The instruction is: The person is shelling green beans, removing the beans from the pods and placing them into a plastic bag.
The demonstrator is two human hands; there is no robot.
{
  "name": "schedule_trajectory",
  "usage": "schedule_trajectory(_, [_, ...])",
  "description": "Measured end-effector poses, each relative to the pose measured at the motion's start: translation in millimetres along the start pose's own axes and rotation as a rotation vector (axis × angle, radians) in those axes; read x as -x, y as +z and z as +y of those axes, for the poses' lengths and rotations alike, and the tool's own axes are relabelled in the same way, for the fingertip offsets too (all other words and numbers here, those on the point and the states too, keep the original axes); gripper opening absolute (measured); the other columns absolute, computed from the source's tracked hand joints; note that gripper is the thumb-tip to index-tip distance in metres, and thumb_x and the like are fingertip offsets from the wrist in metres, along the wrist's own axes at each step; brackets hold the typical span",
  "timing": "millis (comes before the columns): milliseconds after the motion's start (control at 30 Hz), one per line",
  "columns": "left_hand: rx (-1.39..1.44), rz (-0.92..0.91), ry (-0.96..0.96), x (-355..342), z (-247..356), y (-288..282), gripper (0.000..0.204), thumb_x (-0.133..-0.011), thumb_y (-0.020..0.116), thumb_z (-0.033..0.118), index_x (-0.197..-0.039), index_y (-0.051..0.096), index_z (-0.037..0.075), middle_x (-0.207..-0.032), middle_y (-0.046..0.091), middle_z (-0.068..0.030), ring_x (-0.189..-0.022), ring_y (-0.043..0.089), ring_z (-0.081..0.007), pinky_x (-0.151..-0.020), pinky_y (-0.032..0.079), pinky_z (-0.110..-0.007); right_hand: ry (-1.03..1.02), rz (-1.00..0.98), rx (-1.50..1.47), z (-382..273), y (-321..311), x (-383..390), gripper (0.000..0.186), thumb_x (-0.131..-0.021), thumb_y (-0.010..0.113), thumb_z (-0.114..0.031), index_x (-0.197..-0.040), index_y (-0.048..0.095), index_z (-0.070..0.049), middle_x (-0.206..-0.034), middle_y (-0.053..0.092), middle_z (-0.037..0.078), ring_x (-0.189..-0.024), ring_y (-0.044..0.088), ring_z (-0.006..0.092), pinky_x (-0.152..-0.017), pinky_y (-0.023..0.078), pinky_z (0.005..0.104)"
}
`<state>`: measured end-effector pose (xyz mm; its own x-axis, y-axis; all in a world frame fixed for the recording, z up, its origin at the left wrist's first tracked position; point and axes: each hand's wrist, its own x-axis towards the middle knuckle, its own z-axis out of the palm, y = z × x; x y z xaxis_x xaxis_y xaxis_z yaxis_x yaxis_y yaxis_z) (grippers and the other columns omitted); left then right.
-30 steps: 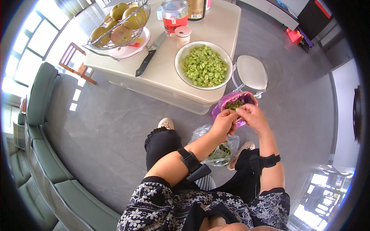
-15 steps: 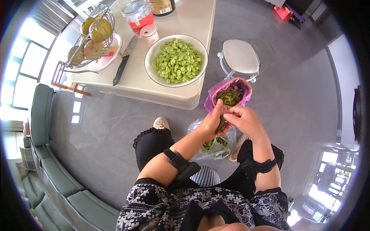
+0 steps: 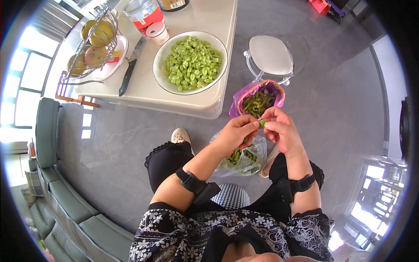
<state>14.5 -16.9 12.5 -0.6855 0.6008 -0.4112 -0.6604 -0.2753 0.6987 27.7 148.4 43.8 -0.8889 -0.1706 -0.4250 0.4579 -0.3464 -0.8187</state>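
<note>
My left hand [image 3: 238, 134] is closed around green bean pods [image 3: 245, 139], mostly hidden in its curled fingers. Its thumb and forefinger meet the fingertips of my right hand [image 3: 281, 131]. Between the two sets of fingertips shows a small bright green bean [image 3: 262, 124], pinched by my right hand. Just beyond the hands stands a purple bag [image 3: 238, 105] with dark green pods or shells inside. Below them a clear plastic bag [image 3: 258, 153] holds more green pods. On the table a white bowl [image 3: 158, 65] is full of shelled light green beans [image 3: 192, 63].
The cream table [image 3: 174, 104] also bears a black-handled knife [image 3: 128, 77], a wire fruit basket [image 3: 114, 32], a glass jar [image 3: 144, 15] and a small cup [image 3: 157, 32]. A white-seated chair [image 3: 270, 54] stands beyond the purple bag. A green sofa [image 3: 78, 201] lies at the left.
My right hand has turned and its fingertips now face the left hand's, with a green bean showing between them. The view has shifted slightly, so the table sits a little further left and up.
</note>
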Motion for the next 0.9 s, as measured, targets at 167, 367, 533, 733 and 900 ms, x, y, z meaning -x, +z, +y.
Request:
schedule_trajectory(167, [-0.045,0.030,-0.008,3.8,4.4,2.6,0.013,-0.087,0.050,0.018,-0.085,0.053,0.006,-0.066,0.048,-0.0002,-0.046,0.043,-0.0069,-0.035,0.029,-0.020,-0.064,0.001,0.160,-2.0,1.6,-0.1,0.011,-0.070,0.051,0.001,-0.079,0.051,-0.004,-0.065,0.053,0.001,-0.050,0.044,0.0047,-0.044,0.032,0.0165])
schedule_trajectory(367, [0.109,0.035,0.011,3.3,-6.0,5.2,0.012,-0.086,0.048,0.015,-0.080,0.052,0.006,-0.063,0.043,0.0008,-0.047,0.043,-0.0072,-0.035,0.028,-0.020,-0.176,0.004,0.227,9.9,2.8,-1.7,0.011,-0.067,0.048,0.005,-0.074,0.049,-0.003,-0.063,0.052,0.001,-0.052,0.046,0.0046,-0.046,0.034,0.0166])
schedule_trajectory(533, [0.329,0.012,-0.112,4.0,-5.6,5.7,0.013,-0.086,0.047,0.016,-0.077,0.050,0.007,-0.062,0.041,0.0016,-0.047,0.042,-0.0073,-0.035,0.027,-0.020,-0.142,-0.007,0.054,13.2,4.2,-2.8,0.009,-0.066,0.047,0.004,-0.072,0.049,-0.003,-0.060,0.050,0.002,-0.047,0.042,0.0050,-0.041,0.030,0.0181])
schedule_trajectory(733, [-0.752,0.207,0.332,0.6,-5.5,10.7,0.011,-0.084,0.051,0.011,-0.084,0.055,0.001,-0.069,0.053,-0.0042,-0.055,0.053,-0.0154,-0.045,0.039,-0.027,0.111,0.110,-0.012,8.1,-1.5,-6.4,0.009,-0.067,0.048,-0.001,-0.075,0.050,-0.004,-0.054,0.048,0.004,-0.038,0.035,0.0058,-0.033,0.025,0.0193])
schedule_trajectory(900, [-1.035,0.149,0.700,2.9,-4.0,11.0,0.010,-0.079,0.054,0.007,-0.085,0.056,-0.001,-0.075,0.056,-0.0163,-0.066,0.054,-0.0321,-0.060,0.044,-0.035,0.160,0.113,0.054,2.7,-2.3,-3.1,0.009,-0.067,0.049,-0.002,-0.075,0.050,-0.004,-0.054,0.050,0.004,-0.038,0.038,0.0060,-0.033,0.025,0.0189])
